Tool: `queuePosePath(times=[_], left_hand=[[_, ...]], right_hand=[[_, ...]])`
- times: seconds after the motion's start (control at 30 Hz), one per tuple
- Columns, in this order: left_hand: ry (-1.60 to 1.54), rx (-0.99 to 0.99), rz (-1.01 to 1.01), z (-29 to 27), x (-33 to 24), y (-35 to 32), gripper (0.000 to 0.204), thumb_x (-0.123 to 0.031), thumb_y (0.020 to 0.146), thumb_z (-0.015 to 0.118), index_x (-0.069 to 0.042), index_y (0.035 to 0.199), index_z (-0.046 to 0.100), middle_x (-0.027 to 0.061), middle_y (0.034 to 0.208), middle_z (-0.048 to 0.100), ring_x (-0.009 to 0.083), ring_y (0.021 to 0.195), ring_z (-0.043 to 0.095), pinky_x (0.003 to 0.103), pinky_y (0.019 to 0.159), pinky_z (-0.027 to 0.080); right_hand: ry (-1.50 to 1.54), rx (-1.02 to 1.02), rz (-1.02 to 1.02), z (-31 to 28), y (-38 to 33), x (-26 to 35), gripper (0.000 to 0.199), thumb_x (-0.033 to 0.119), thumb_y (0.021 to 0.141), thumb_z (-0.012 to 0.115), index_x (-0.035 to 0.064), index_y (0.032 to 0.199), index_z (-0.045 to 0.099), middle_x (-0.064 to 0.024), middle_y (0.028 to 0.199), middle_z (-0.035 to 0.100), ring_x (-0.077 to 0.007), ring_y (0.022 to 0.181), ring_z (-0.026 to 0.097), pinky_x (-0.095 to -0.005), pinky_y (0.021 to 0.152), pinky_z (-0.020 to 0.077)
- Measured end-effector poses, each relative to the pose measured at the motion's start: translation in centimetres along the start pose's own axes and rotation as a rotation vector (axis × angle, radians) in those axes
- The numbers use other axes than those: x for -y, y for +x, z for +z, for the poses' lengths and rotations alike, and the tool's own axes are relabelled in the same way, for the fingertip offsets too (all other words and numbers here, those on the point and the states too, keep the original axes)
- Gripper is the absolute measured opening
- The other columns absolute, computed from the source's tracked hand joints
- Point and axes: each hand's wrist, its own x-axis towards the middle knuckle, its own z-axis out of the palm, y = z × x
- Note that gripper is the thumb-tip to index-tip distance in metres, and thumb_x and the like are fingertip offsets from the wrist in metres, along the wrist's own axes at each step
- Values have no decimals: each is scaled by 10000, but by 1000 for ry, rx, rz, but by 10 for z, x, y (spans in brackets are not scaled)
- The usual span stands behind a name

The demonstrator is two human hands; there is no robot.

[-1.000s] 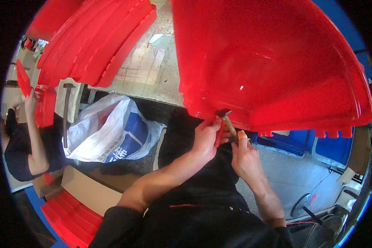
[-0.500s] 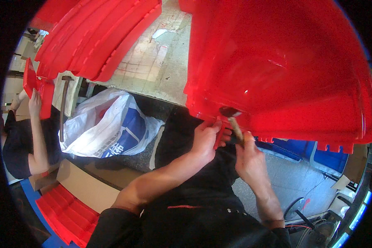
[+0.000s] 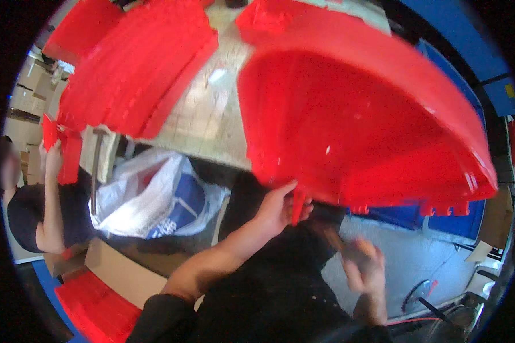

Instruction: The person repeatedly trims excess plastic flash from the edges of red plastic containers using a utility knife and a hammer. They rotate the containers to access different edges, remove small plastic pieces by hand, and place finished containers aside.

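Note:
A large hollow red plastic shell (image 3: 360, 114) rests on the workbench with its open side toward me. At its near lower edge, my left hand (image 3: 277, 210) is closed around a narrow red plastic piece (image 3: 297, 207). I cannot tell whether that piece is part of the shell or separate. Lower and to the right, my right hand (image 3: 365, 264) grips a hammer (image 3: 333, 237) by its wooden handle. Motion smears the hammer, and its dark head is hard to make out below the shell's edge.
Ribbed red panels (image 3: 137, 68) are stacked on the bench (image 3: 226, 123) at left. Another hammer (image 3: 96, 171) juts past the bench edge above a white-and-blue sack (image 3: 154, 200). At far left a co-worker's hand (image 3: 52, 160) holds red parts. A cardboard box (image 3: 117, 266) holds red panels.
My right hand has swung the hammer down and away from the shell. My left hand stays at the near edge. The whole view has shifted, showing more of the shell's far side.

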Motion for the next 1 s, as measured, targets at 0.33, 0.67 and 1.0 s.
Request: queuePosePath(times=[0.33, 0.67, 1.0], left_hand=[[197, 29, 288, -43, -15, -54, 424, -138, 962, 596, -83, 1366, 479, 104, 1225, 660, 287, 1040, 682, 433, 786, 605], [-241, 201, -223, -11, -55, -105, 454, -290, 1024, 492, -14, 1385, 493, 187, 1221, 667, 283, 1113, 666, 419, 937, 558], [2187, 653, 1347, 86, -127, -30, 500, -333, 884, 693, 17, 1231, 612, 205, 1392, 534, 364, 1362, 448, 524, 1094, 394]], right_hand=[[-169, -533, 456, 3, 65, -91, 437, 20, 913, 596, -36, 1319, 444, -310, 1105, 614, -479, 997, 619, -476, 820, 508], [-580, -256, 441, 17, 109, -115, 434, 130, 884, 672, -4, 1254, 488, -226, 1055, 599, -426, 894, 645, -494, 721, 543], [-556, -403, 17, 2, 241, -114, 264, 126, 830, 716, 59, 1072, 637, -128, 1088, 636, -335, 1014, 636, -431, 790, 544]])
